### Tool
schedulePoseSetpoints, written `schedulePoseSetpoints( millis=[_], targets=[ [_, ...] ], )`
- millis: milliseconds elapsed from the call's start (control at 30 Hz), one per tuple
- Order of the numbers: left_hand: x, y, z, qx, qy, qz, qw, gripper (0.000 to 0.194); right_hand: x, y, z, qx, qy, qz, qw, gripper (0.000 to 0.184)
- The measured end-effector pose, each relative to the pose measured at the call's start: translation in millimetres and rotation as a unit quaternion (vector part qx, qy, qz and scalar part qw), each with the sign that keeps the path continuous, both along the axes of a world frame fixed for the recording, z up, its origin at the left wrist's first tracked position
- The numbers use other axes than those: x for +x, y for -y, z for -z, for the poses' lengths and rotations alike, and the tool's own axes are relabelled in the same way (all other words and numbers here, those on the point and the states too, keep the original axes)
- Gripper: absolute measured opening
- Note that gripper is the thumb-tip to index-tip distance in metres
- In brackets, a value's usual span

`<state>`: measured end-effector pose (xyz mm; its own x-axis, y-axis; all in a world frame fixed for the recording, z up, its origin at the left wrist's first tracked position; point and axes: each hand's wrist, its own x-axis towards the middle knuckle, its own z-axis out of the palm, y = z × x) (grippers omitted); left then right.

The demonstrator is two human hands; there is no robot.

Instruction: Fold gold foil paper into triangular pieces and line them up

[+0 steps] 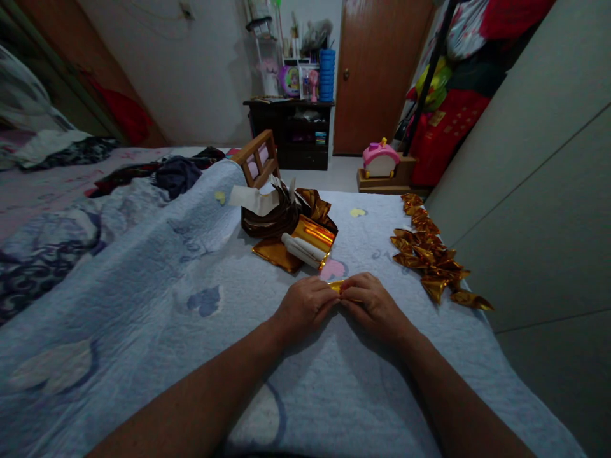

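My left hand (305, 304) and my right hand (371, 303) meet knuckle to knuckle on the pale blue quilt (157, 299). Both are closed in a pinch on a small piece of gold foil paper (337, 285), of which only a sliver shows between the fingertips. Just beyond my hands lies a stack of flat gold foil sheets (296, 245) with a white roll (301, 249) on top. To the right, a row of several folded gold paper pieces (429, 254) runs along the quilt's edge.
A dark bundle with a white paper band (267, 213) sits behind the gold sheets, beside a wooden frame (258, 159). Crumpled clothes (176, 173) lie at the left. A grey wardrobe wall (529, 184) bounds the right. A dark shelf (296, 130) and door stand far back.
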<state>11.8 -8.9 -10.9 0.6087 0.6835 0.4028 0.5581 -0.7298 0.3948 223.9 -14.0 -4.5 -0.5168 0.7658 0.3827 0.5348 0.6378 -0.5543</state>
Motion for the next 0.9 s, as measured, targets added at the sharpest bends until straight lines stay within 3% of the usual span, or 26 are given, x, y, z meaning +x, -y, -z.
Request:
schedulePoseSetpoints(
  millis=[200, 900],
  targets=[
    [0, 0, 1.5, 0.052, 0.025, 0.001, 0.998, 0.030, 5, -2, 3.1, 0.016, -0.010, -0.005, 1.000, 0.010],
    [-3, 0, -8.5, 0.029, 0.113, -0.029, 0.993, 0.022, 16, -6, 4.1, 0.002, -0.027, 0.035, 0.999, 0.014]
  ],
)
